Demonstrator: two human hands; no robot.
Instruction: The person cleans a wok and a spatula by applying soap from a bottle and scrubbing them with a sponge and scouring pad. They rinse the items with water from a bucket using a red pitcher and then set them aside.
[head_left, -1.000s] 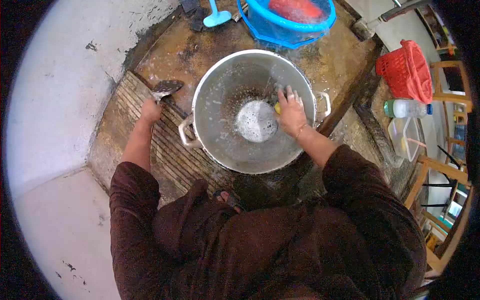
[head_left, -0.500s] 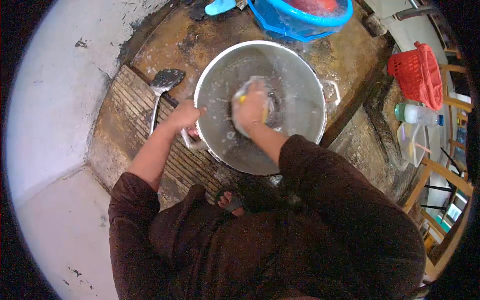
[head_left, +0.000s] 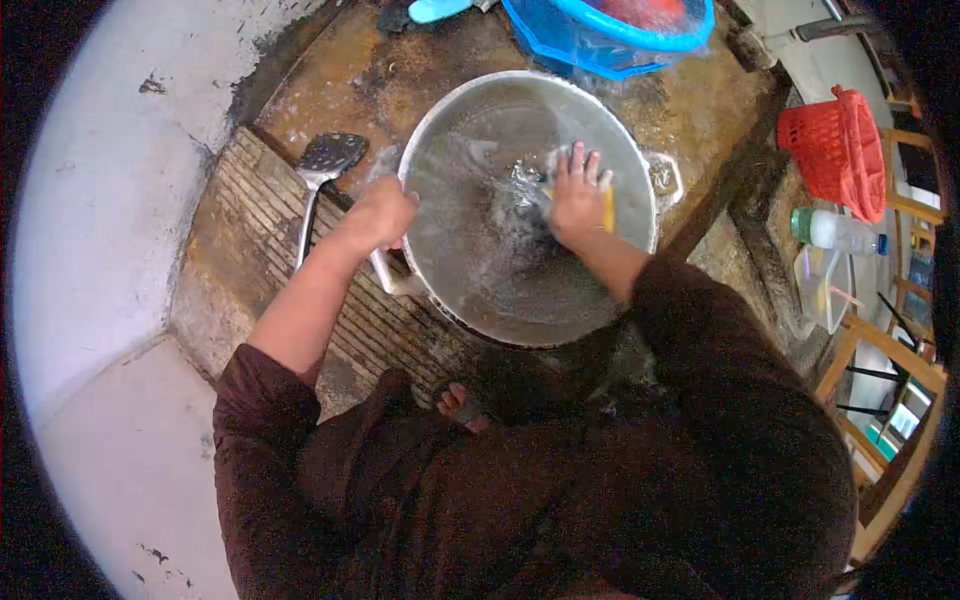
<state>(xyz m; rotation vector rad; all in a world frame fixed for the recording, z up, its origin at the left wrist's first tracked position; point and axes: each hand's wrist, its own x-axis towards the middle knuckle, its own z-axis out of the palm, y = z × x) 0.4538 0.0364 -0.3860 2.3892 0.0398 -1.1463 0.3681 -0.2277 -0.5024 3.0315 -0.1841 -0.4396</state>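
A large metal pot stands on the wet floor in front of me, with some soapy water swirling in it. My left hand is closed around the pot's left side handle close to the rim. Inside the pot, my right hand presses down with its fingers stretched out over a yellow sponge; most of the sponge is hidden beneath the palm. To the left lies a slotted turner with a dark, speckled blade and a metal handle.
Beyond the pot sits a blue basin with something red inside. A light blue brush-like item lies at the back. On the right are a red basket, a plastic bottle and wooden chairs. A white wall borders the left.
My right hand has moved with the sponge from the pot's middle toward its right side. The water is swirling more. My left hand remains at the handle; the pot appears slightly shifted rightward.
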